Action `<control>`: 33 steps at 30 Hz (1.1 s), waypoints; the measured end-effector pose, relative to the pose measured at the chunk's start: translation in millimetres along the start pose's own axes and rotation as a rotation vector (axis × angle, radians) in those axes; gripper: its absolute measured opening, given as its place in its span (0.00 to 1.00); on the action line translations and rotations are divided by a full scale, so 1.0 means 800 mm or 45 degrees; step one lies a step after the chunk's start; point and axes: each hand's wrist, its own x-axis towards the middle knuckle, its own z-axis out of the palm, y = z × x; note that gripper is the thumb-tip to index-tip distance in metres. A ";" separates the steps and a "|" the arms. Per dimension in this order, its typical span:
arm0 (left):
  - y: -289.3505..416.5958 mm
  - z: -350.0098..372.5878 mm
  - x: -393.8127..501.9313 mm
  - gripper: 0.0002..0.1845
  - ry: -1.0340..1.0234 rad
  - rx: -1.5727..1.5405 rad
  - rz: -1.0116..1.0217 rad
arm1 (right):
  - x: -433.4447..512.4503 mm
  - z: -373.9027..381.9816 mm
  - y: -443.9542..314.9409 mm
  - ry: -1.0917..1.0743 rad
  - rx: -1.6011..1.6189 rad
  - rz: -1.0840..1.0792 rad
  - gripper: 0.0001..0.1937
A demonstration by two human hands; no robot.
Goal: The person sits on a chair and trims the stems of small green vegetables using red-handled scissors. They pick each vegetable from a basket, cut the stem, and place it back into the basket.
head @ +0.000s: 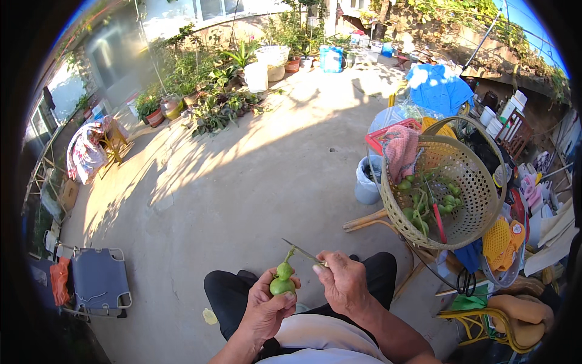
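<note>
In front of my lap, my left hand (271, 303) holds a small green bottle gourd (282, 284) upright, with its stem end pointing up. My right hand (342, 282) grips the handle end of a thin-bladed knife (302, 253). The blade slants up to the left, close to the gourd's stem; whether it touches the stem I cannot tell. At the right stands a large woven basket (477, 182) with an arched handle. Inside it lie several more small green gourds (420, 211) with stems and a red-handled tool (439, 224). A pink cloth (400, 152) hangs over its rim.
A lined bucket (367, 184) stands left of the basket. Orange netting (500, 243) and a yellow-framed chair (489, 314) bearing large tan squashes (520, 316) are at the right. A folding lounger (101, 277) lies far left; potted plants (154, 111) line the yard's back.
</note>
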 end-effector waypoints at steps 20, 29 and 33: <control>-0.009 -0.016 -0.007 0.26 -0.070 0.601 0.333 | 0.024 -0.008 -0.033 -0.229 -0.244 -0.206 0.19; -0.013 -0.023 -0.002 0.26 -0.054 0.723 0.464 | 0.031 0.001 -0.027 -0.270 -0.352 -0.312 0.23; -0.014 -0.027 -0.004 0.24 -0.024 0.787 0.425 | 0.027 0.006 -0.026 -0.261 -0.402 -0.335 0.21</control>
